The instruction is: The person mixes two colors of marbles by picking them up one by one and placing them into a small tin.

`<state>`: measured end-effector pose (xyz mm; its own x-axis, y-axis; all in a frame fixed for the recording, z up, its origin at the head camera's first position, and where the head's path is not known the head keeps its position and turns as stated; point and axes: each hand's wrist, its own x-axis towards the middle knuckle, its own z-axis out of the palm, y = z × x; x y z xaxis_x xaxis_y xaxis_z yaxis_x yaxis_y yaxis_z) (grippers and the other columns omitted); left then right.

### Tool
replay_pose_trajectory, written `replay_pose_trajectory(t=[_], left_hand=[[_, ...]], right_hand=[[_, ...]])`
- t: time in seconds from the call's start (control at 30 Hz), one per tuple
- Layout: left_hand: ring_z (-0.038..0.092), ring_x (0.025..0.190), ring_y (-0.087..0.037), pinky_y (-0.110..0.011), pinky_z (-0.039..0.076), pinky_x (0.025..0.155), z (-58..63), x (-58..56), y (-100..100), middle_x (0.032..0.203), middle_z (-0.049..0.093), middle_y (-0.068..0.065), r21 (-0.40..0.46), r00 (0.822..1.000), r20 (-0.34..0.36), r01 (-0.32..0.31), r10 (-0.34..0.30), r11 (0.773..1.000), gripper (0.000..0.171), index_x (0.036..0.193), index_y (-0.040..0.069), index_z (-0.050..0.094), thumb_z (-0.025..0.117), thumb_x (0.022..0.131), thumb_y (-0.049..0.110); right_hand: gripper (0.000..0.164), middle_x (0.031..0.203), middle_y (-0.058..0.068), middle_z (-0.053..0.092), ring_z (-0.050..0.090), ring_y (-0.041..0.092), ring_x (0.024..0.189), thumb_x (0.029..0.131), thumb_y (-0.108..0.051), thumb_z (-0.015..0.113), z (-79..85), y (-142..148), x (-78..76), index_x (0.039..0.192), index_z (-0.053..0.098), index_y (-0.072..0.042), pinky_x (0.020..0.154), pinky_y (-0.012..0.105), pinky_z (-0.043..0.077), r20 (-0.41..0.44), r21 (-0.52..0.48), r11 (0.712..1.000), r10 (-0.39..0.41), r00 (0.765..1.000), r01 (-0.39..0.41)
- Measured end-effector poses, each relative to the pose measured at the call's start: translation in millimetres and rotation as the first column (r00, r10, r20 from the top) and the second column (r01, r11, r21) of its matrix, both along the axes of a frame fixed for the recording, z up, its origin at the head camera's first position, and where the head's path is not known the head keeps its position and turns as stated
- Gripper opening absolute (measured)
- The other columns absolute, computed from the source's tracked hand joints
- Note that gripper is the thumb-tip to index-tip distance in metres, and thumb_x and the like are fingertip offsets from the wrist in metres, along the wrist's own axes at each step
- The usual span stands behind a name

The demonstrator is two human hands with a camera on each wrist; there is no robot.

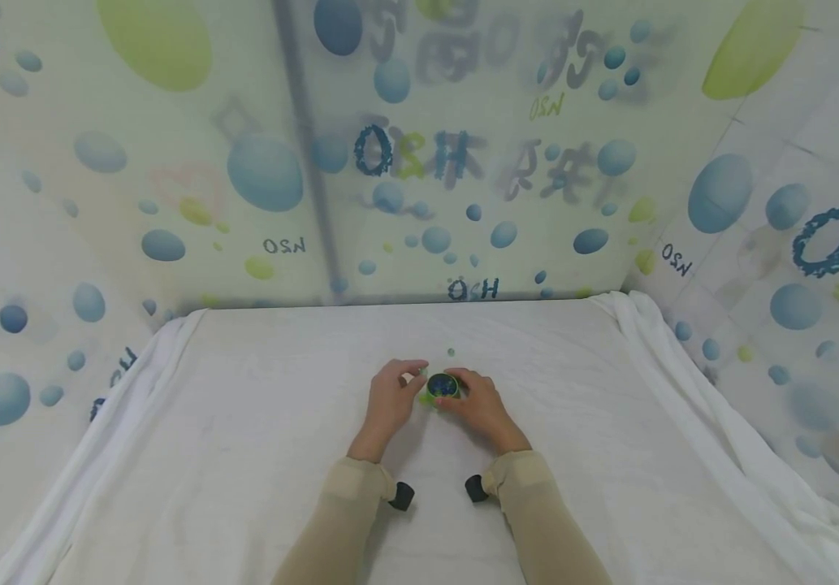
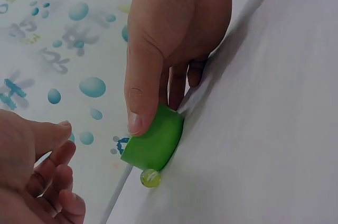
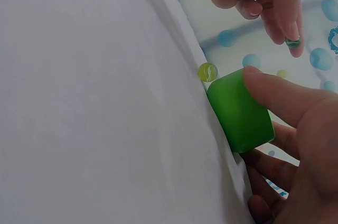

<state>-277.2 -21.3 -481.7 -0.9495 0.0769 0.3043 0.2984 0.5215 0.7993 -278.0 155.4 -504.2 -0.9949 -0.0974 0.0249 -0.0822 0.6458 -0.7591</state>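
My right hand (image 1: 483, 410) grips a small green cup (image 3: 240, 110) by its sides, thumb on the near side. The cup stands on the white cloth, and its opening looks dark in the head view; what lies inside is too small to tell. My left hand (image 1: 390, 400) is raised just left of the cup, apart from it. Between its thumb and finger it pinches a green marble (image 3: 292, 42). A yellow-green marble (image 2: 150, 178) lies on the cloth close beside the cup's base. Another small marble (image 1: 451, 352) rests beyond the cup.
White cloth (image 1: 258, 455) covers the table, with bunched folds along its left and right edges. Printed curtains (image 1: 404, 268) with blue and green dots stand behind and at both sides. A black wrist device (image 1: 402, 496) sits at each sleeve cuff.
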Motion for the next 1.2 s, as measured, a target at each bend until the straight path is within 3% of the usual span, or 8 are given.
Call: replay_pose_trajectory(t=[0.27,0.63,1.2], left_hand=[[0.052,0.076,-0.016,-0.030,0.043,0.066,2.5,2.8,0.2,0.095,0.065,-0.002,0.027,0.998,-0.062,0.000,0.002,1.000,0.021,0.111,0.010,0.071,0.069,0.089,0.009],[0.054,0.085,-0.016,-0.032,0.043,0.073,7.8,5.0,1.6,0.102,0.067,0.000,0.054,0.998,0.058,0.007,-0.010,0.999,0.023,0.116,0.015,0.070,0.066,0.093,0.016],[0.055,0.084,-0.017,-0.034,0.045,0.074,3.2,2.2,-0.4,0.104,0.068,-0.002,0.012,0.994,0.114,-0.002,0.000,1.000,0.019,0.111,0.013,0.071,0.067,0.092,0.012]], right_hand=[[0.056,0.135,0.010,0.056,0.046,0.033,0.122,0.083,-0.032,0.077,0.3,-0.3,-0.6,0.132,0.058,-0.014,0.103,0.052,0.034,-0.002,0.002,1.000,0.002,1.000,-0.002],[0.056,0.135,0.010,0.056,0.046,0.033,0.122,0.083,-0.032,0.077,0.3,-0.4,-0.5,0.132,0.058,-0.014,0.102,0.053,0.034,-0.003,0.004,1.000,0.000,1.000,0.000],[0.055,0.132,0.008,0.058,0.046,0.032,0.124,0.082,-0.033,0.078,-3.4,-0.9,-1.8,0.131,0.059,-0.015,0.104,0.052,0.033,-0.023,-0.003,1.000,-0.007,1.000,0.007]])
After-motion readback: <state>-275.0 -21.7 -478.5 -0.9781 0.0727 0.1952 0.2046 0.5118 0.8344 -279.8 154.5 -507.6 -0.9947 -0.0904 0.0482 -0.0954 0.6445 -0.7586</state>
